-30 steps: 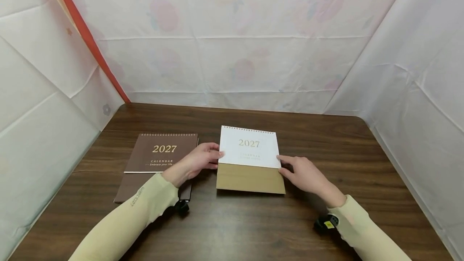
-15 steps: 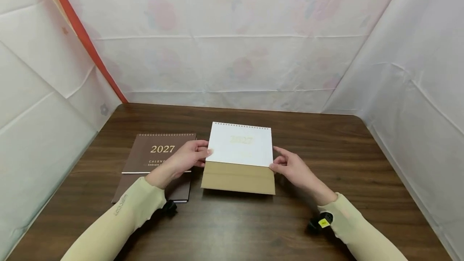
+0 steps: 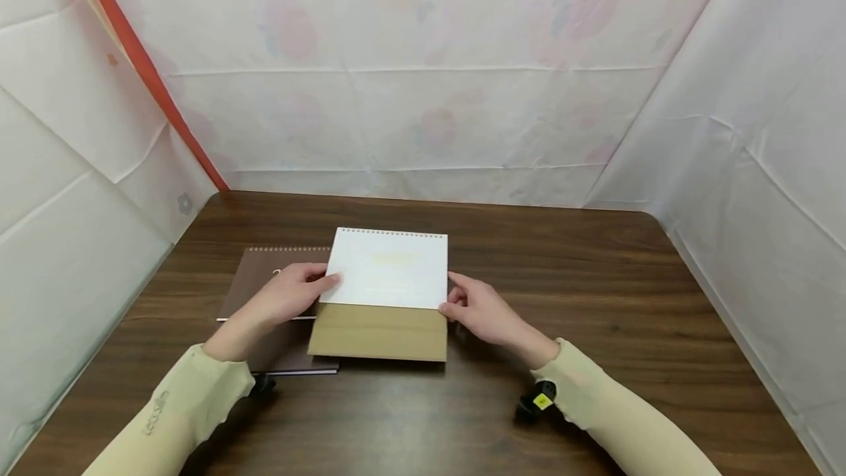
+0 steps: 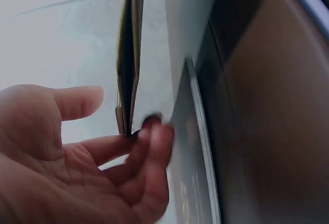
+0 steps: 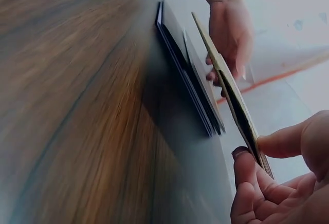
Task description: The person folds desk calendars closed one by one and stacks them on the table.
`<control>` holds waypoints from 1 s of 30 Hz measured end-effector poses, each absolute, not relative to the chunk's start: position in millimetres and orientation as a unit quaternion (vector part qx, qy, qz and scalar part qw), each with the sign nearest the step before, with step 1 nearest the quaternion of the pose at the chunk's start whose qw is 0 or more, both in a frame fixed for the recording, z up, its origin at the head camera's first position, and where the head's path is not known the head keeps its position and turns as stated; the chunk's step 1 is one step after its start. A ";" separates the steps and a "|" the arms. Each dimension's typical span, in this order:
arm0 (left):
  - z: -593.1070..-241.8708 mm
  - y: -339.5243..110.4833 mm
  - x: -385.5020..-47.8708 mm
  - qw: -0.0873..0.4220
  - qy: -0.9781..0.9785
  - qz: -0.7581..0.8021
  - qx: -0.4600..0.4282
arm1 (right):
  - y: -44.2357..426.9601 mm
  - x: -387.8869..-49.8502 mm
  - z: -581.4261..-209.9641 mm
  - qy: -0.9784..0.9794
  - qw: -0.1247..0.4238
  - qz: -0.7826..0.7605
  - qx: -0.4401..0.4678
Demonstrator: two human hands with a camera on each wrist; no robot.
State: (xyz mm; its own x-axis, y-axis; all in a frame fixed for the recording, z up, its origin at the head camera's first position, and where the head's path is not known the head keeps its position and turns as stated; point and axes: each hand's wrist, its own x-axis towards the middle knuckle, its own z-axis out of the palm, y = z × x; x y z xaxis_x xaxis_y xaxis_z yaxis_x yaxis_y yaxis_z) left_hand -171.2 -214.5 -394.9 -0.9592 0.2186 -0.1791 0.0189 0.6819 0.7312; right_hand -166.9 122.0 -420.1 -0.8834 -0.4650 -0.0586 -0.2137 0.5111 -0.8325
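Observation:
A desk calendar [image 3: 390, 278] with a white top page and a tan base is held flat in the air, one hand at each side. My left hand [image 3: 286, 297] has its left edge, thumb over the page and fingers underneath; a gap shows at the thumb in the left wrist view. At the right edge, my right hand [image 3: 487, 316] pinches the calendar between thumb and fingers, plainly seen in the right wrist view. Below lies a brown desk calendar [image 3: 291, 350], flat on the table, its right part hidden by the white one and the left hand.
The dark wooden table [image 3: 562, 263] stretches to both sides and in front. White printed sheets [image 3: 423, 79] hang behind and beside it, with a red strip [image 3: 152, 76] at the left corner. A small black device [image 3: 537, 401] is worn at the right wrist.
Both hands have carried the white calendar leftward, from beside the brown calendar to above its right part. The gold print on its page has faded in the glare.

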 end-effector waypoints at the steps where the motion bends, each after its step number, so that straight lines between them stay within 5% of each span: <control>1: -393.7 -219.5 -170.1 0.120 0.919 0.371 0.061 | 115.4 -167.4 -419.4 0.857 0.144 -0.452 -0.201; 30: -399.4 -339.9 -142.1 0.088 0.962 0.254 -0.037 | -14.8 -180.2 -430.8 0.866 0.225 -0.329 -0.301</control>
